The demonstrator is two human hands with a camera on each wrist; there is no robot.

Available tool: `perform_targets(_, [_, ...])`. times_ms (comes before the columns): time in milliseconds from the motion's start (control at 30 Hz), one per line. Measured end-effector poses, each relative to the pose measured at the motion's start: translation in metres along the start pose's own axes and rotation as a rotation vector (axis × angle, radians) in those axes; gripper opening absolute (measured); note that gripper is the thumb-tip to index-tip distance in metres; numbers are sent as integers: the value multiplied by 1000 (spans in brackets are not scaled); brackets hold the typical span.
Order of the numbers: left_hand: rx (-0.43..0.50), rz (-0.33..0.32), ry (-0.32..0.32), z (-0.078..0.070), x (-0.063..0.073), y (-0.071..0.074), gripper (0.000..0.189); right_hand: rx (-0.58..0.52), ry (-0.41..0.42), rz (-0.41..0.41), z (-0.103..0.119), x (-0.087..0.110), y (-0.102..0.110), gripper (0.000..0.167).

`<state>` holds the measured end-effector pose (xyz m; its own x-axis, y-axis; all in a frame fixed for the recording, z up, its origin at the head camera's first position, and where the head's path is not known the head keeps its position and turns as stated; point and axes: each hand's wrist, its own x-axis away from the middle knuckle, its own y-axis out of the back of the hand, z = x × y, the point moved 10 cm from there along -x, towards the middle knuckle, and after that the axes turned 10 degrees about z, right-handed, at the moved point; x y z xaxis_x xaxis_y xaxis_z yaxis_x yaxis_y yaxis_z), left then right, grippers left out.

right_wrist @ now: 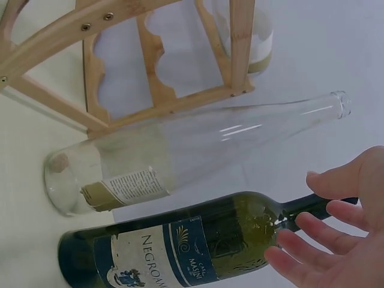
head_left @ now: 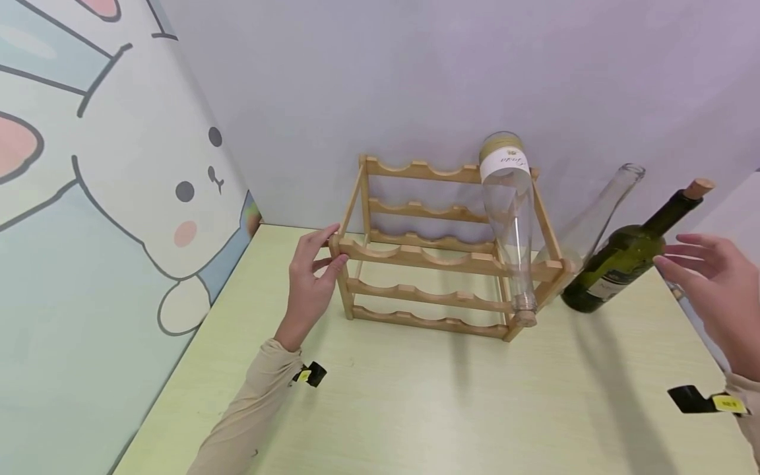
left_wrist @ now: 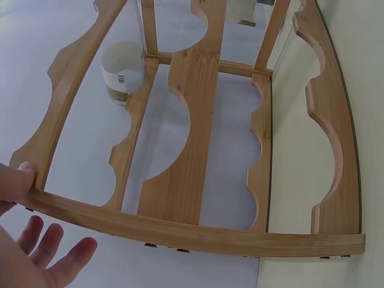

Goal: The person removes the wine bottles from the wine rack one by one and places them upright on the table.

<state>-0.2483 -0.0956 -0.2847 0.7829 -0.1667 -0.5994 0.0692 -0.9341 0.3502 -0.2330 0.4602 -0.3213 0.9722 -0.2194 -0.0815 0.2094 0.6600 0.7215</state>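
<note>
My left hand [head_left: 311,277] holds the wooden wine rack [head_left: 433,259] at its upper left front corner, and in the left wrist view the thumb [left_wrist: 23,174] lies on the wood. Across the rack's top right lies a clear glass bottle [head_left: 514,211], its corked neck toward me. To the rack's right stands a dark green wine bottle [head_left: 631,245] with a cork in its mouth. Beside this bottle is my right hand [head_left: 721,284], its fingers loosely bent and their tips near the shoulder and neck. A second clear bottle [right_wrist: 210,150], uncorked, stands between rack and green bottle.
The pale table [head_left: 404,402] meets a plain wall [head_left: 332,99] right behind the rack. On the left rises another wall with a painted rabbit [head_left: 148,152]. Both sleeves carry a black wrist strap with a yellow tag.
</note>
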Motion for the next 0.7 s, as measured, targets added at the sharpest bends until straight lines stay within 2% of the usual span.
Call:
perform_targets(133, [-6, -7, -7, -4, -1, 2, 42, -59, 70, 3, 12, 8, 0, 50])
perform_targets(267, [-45, -22, -7, -9, -1, 3, 43, -198, 138, 20, 24, 16, -1, 42])
perform_targets(367, [-67, -29, -17, -14, -2, 3, 43, -258, 176, 42, 32, 21, -3, 41])
perform_targets(467, [-74, -22, -21, -18, -2, 1, 44, -247, 216, 59, 41, 27, -7, 42])
perform_targets(700, [-53, -9, 2, 1, 0, -5, 50, -159, 276, 96, 58, 39, -21, 43])
